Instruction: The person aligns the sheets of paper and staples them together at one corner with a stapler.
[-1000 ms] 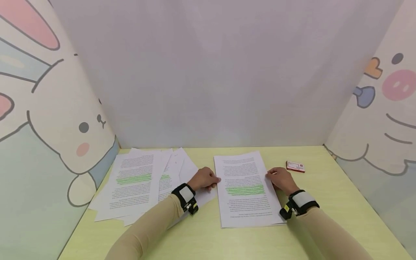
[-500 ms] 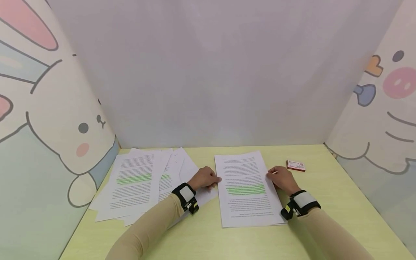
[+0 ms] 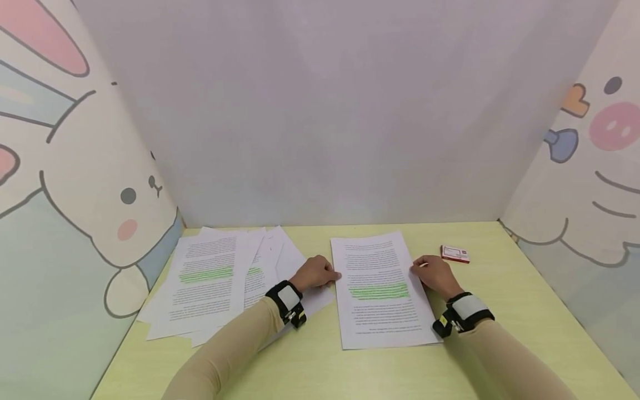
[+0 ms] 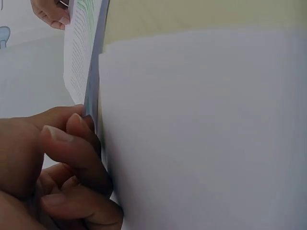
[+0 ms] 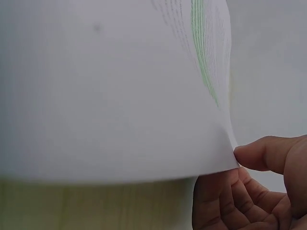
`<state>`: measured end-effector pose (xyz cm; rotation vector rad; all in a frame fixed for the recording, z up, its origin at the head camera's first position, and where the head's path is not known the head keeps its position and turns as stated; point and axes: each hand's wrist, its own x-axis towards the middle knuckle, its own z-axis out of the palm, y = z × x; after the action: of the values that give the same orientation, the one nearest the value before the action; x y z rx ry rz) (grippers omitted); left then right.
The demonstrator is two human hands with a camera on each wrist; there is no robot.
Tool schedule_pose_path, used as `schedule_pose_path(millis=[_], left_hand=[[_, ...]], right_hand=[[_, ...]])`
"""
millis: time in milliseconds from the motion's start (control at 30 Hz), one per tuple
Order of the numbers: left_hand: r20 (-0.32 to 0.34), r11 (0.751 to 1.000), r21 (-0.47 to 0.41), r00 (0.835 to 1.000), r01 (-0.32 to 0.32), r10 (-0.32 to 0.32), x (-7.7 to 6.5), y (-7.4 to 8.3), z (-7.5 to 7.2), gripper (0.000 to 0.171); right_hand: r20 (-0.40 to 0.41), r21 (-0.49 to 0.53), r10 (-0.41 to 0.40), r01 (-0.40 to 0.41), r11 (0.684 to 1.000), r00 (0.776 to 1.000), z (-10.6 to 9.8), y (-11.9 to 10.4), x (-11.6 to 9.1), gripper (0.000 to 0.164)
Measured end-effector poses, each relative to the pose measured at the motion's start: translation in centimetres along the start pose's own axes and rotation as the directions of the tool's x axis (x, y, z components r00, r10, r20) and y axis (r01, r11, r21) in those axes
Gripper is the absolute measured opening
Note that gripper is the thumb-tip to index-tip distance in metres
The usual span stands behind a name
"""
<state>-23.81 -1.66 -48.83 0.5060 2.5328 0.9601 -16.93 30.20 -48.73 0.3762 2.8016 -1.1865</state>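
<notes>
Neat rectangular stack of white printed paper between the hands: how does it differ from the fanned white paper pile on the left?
The neat white paper stack has its edges nearly lined up; the fanned white paper pile spreads at several angles. The left hand and right hand pinch the stack's side edges; neither holds the pile. The stack shows one green-highlighted band, the pile two. Both carry printed text.

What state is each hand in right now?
Left hand: closed, pinching the left edge of the paper stack between the hands.
Right hand: closed, pinching that stack's right edge.
</notes>
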Motion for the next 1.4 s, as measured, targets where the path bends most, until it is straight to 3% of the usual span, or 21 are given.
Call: schedule_pose_path(millis=[267,667,867,1233,1400], left_hand=[[-0.008,0.998,0.058,1.0,0.011,-0.01,-0.12,0.47,-0.06,0.038],[-0.023,0.996,0.092,1.0,0.017,-0.015,-0.06,0.48,-0.09,0.037],[-0.033,0.996,0.091,0.999,0.015,-0.012,-0.05,0.3,0.07,0.037],[-0.03,0.994,0.101,0.999,0.033,-0.03,-0.02,0.15,0.13,0.037],[-0.007,0.998,0.064,1.0,-0.002,0.002,-0.08,0.01,-0.08,0.034]], right_hand=[[0.013,-0.027,0.009,-0.009,1.0,1.0,0.01,0.01,0.06,0.029],[-0.033,-0.186,-0.119,0.111,0.976,0.992,-0.05,-0.3,-0.27,0.026],[-0.001,-0.176,-0.094,0.092,0.98,0.996,0.12,-0.4,-0.32,0.026],[0.012,-0.188,-0.119,0.119,0.975,0.993,0.29,-0.55,-0.38,0.027],[0.015,-0.208,-0.114,0.114,0.972,0.993,0.18,-0.51,-0.32,0.028]])
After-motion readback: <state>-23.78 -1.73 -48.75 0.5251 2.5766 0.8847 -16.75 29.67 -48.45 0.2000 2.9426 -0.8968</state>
